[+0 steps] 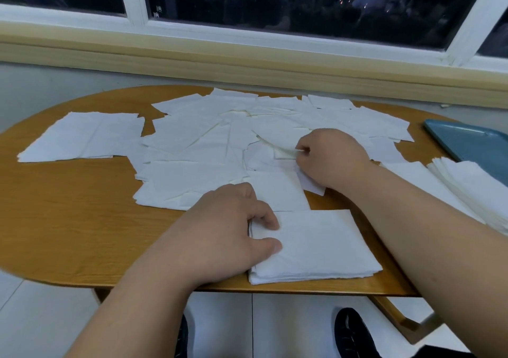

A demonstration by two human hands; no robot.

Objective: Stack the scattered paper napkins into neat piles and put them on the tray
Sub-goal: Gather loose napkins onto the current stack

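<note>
Gathering step: right hand [327, 157] pinches one loose white paper napkin [286, 153] among the scattered white napkins [206, 138]. Left hand [236, 228] grips the neat white napkin pile [316, 247] at near edge of the oval wooden counter [68, 220]. Next, prob.: lift sheet, lay square on pile w/o dragging others. Blue-grey flat tray [472, 143] far right, holds nothing yet. No legible writing.

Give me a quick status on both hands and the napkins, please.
Left hand holds near pile at its edge. Right hand pinches one loose napkin. Many napkins scattered on table. Another stack beside tray, nothing blocking.
</note>
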